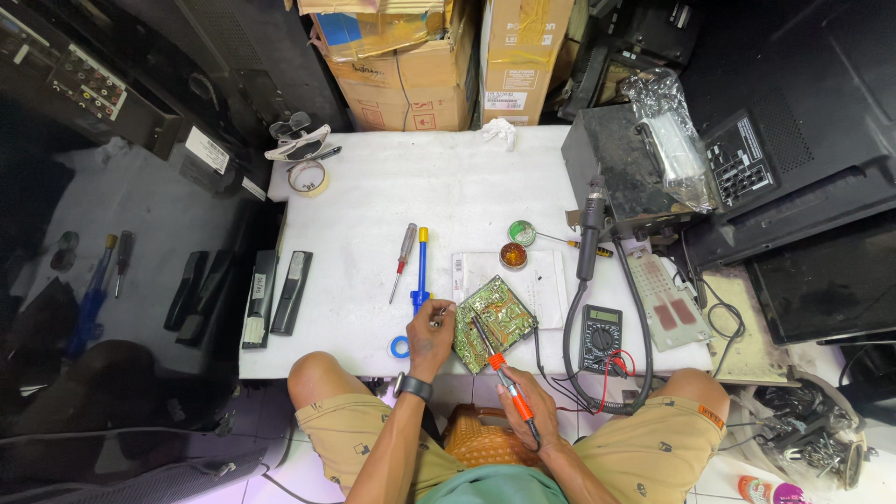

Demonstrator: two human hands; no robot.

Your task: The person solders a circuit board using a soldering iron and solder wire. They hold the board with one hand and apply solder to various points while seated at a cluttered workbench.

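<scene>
Right hand (525, 403) closed around an orange-handled soldering iron (504, 378), tip down on a green circuit board (495, 322). Left hand (431, 329) at the board's left edge, fingers pinched on something thin, too small to tell what. Board tilted at the near edge of a white surface (448, 196), on a sheet of white paper (537, 280).

Probably best done with the board kept steady and the tip held to one joint only.

Behind the board: three cardboard boxes (411, 65). Right of the board: one dark grey soldering station (621, 159), one black multimeter (599, 338). Left of the board: two black remote controls (275, 294), two screwdrivers, one red (403, 259), one blue and yellow (422, 271). Just behind the board: two small round tins (518, 245).
</scene>
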